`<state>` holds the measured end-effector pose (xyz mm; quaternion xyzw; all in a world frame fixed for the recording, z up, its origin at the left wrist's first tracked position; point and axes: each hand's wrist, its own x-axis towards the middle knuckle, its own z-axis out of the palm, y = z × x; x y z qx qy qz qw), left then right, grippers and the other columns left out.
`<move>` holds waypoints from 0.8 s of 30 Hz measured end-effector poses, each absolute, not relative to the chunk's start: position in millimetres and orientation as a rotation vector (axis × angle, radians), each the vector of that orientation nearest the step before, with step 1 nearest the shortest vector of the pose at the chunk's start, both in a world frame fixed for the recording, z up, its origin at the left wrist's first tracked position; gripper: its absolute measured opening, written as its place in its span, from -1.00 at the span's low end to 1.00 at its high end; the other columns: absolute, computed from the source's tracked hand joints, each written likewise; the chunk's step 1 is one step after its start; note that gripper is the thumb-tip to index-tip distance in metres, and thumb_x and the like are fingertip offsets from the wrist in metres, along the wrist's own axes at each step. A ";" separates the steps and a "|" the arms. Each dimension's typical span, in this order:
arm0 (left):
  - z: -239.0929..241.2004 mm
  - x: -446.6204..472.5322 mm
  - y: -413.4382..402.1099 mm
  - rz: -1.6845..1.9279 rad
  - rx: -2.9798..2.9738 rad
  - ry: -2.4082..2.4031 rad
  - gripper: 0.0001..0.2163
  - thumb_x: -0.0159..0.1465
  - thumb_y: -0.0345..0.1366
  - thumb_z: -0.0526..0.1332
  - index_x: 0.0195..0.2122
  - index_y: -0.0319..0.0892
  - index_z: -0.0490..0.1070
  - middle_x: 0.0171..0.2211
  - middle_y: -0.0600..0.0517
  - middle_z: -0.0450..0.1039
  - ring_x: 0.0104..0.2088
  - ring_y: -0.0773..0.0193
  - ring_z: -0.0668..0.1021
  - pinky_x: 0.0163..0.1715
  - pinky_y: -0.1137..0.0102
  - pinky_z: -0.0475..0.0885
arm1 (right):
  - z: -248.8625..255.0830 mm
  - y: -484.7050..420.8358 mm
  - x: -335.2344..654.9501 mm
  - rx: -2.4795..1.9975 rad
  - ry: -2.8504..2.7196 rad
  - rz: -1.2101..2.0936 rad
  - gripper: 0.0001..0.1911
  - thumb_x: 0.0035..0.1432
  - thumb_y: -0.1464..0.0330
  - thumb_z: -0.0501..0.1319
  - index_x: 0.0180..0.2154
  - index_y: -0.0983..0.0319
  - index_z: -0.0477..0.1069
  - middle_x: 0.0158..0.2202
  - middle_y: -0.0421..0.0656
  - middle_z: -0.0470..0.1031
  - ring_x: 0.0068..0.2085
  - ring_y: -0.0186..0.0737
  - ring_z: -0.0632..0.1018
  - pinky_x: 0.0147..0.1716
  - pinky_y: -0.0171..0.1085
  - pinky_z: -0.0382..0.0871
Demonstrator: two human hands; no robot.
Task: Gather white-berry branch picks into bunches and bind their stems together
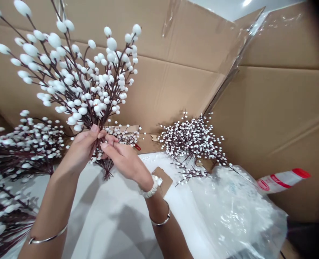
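Brown cardboard flaps (175,46) rise behind everything and close the back and the right side of the frame. At the far left, a heap of white berry sprays (27,144) with dark stems lies along the frame edge, which cuts it off. The left hand (78,151) is almost closed: its fingers (94,128) curl around the stems of one large white berry spray (81,79). This spray stands up toward the upper left, and its highest tips leave the frame. The right hand (124,162) is also nearly closed and pinches the same stems with its fingers (106,147), so the stems inside the grip cannot be seen. Behind the hands, a smaller spray (121,135) is partly hidden. A white sheet (116,201) lies under both forearms. Further right, a second heap of sprays (191,140) rests just beside a clear plastic bag (235,212), and what is inside this bag is hard to make out. A white and red package (283,181) lies near the bag, at the right.
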<state>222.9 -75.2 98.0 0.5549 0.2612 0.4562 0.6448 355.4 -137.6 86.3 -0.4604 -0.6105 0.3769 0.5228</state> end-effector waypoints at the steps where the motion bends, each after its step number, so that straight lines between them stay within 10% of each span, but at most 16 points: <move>1: 97.6 222.4 -74.3 1.050 1.281 0.582 -0.50 0.01 0.13 0.41 -0.52 -0.19 0.27 -0.51 0.06 0.50 -0.43 0.30 0.50 -0.37 0.46 0.43 | 92.4 -144.5 361.3 -1.171 -1.482 0.852 -0.72 0.22 0.17 0.21 -0.43 0.19 0.53 -0.48 -0.21 0.51 -0.33 -0.24 0.51 -0.20 -0.26 0.34; 6: 95.0 219.3 -69.9 1.082 1.399 0.527 -0.54 0.19 0.14 0.28 -0.51 -0.19 0.29 -0.53 0.05 0.49 -0.29 0.24 0.55 -0.19 0.43 0.36 | 112.0 -173.0 398.6 -0.977 -1.368 0.803 -0.79 0.25 0.24 0.20 -0.21 0.19 0.56 -0.29 -0.14 0.63 -0.21 -0.24 0.59 -0.13 -0.23 0.41; 11: 95.2 217.7 -68.3 1.103 1.400 0.552 -0.52 0.16 0.18 0.28 -0.52 -0.19 0.31 -0.55 0.06 0.48 -0.25 0.19 0.57 -0.15 0.40 0.34 | 104.1 -161.6 420.3 -0.978 -1.211 0.427 -0.50 0.35 0.20 -0.06 -0.45 0.23 0.52 -0.49 -0.24 0.58 -0.35 -0.37 0.57 -0.26 -0.32 0.51; 17: 97.8 215.5 -69.6 1.119 1.374 0.567 -0.52 0.16 0.18 0.28 -0.50 -0.18 0.27 -0.55 0.06 0.47 -0.23 0.18 0.57 -0.15 0.39 0.35 | 123.1 -189.2 424.4 -0.873 -1.120 0.299 -0.63 0.26 0.07 0.14 0.00 0.04 0.50 0.03 -0.14 0.57 0.13 -0.12 0.52 0.10 0.02 0.39; 21: 96.6 216.1 -68.7 1.132 1.389 0.544 -0.53 0.18 0.16 0.27 -0.48 -0.18 0.26 -0.56 0.07 0.46 -0.25 0.20 0.56 -0.16 0.39 0.35 | 119.1 -185.5 429.3 -0.869 -1.167 0.275 -0.52 0.35 0.06 -0.04 -0.34 0.07 0.58 -0.37 -0.25 0.64 -0.10 -0.22 0.63 0.00 -0.05 0.47; 24: 94.8 217.8 -68.4 1.130 1.420 0.537 -0.54 0.21 0.15 0.25 -0.48 -0.19 0.27 -0.53 0.06 0.47 -0.25 0.21 0.56 -0.18 0.41 0.36 | 106.6 -160.3 419.8 -1.132 -1.099 0.116 -0.66 0.27 0.23 0.09 -0.40 0.22 0.57 -0.31 -0.22 0.63 -0.14 -0.31 0.58 0.04 -0.22 0.43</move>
